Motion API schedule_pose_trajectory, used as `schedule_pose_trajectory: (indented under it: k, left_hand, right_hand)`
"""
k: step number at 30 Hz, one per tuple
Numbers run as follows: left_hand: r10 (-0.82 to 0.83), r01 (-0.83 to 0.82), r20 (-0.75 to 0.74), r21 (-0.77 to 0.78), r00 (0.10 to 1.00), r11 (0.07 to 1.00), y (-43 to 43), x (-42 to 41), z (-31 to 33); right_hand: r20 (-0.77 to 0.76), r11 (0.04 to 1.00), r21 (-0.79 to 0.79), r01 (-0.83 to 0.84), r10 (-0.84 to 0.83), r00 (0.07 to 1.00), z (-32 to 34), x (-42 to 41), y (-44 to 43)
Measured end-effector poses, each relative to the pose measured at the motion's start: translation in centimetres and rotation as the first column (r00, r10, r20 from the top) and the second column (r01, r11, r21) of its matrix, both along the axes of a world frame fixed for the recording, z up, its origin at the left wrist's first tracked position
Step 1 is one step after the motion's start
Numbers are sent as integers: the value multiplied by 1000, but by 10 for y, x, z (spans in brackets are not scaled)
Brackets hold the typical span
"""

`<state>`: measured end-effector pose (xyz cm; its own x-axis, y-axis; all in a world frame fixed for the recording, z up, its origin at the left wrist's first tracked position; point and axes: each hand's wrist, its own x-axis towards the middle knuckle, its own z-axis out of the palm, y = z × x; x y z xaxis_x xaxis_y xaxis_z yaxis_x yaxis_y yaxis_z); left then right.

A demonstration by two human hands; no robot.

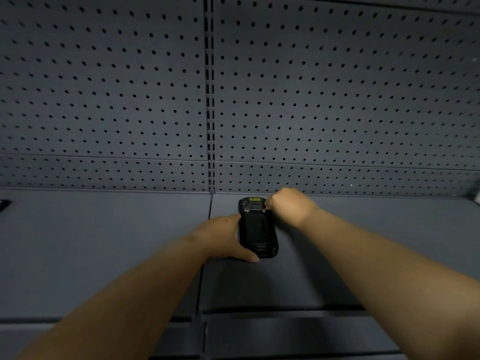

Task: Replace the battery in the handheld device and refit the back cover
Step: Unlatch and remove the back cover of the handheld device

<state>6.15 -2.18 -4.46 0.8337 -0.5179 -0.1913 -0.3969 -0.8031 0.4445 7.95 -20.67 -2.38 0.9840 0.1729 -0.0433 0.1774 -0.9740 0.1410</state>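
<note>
A black handheld device (257,229) lies back-side up on the dark grey shelf (104,242), close to the pegboard wall. A yellow label shows at its far end. My left hand (226,237) wraps around the device's left side, thumb along the near left corner. My right hand (288,206) rests at the far right corner, fingers curled onto the device's top edge near the label. Whether the back cover is seated or loose I cannot tell. No separate battery is visible.
A grey perforated pegboard (337,100) rises right behind the device. A small dark object (4,203) lies at the shelf's far left edge. The shelf's front edge (285,311) runs below my forearms, with another shelf level beneath.
</note>
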Motion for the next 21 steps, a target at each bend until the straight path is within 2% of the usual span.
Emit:
schedule_pose_trajectory:
  k: [4,9,12,14,15,17,21]
  left_hand:
    - [3,-3,-9,-17,1000,1000,0,-1,0]
    - [4,-5,-30,-39,1000,999,0,0,1]
    - [-15,5,-108,-95,994,995,3,3,4]
    - [-15,-5,-152,-135,988,991,5,7,9]
    - [-4,-16,-144,-137,990,990,6,9,12]
    - [36,-39,-39,-88,999,995,6,15,16]
    - [44,-49,155,26,987,998,0,26,23]
  right_hand:
    - [-10,994,85,65,-64,998,-3,-1,4]
    - [-70,926,344,152,-136,988,-3,-4,-2]
    - [-229,834,513,202,-94,969,0,-15,-13]
    - [-338,801,555,226,-32,941,-1,-22,-17]
    - [-377,794,560,235,-8,926,-3,-25,-18]
    - [-408,799,556,228,24,913,-5,-30,-19]
    - [-389,836,523,164,63,919,-6,-37,-17]
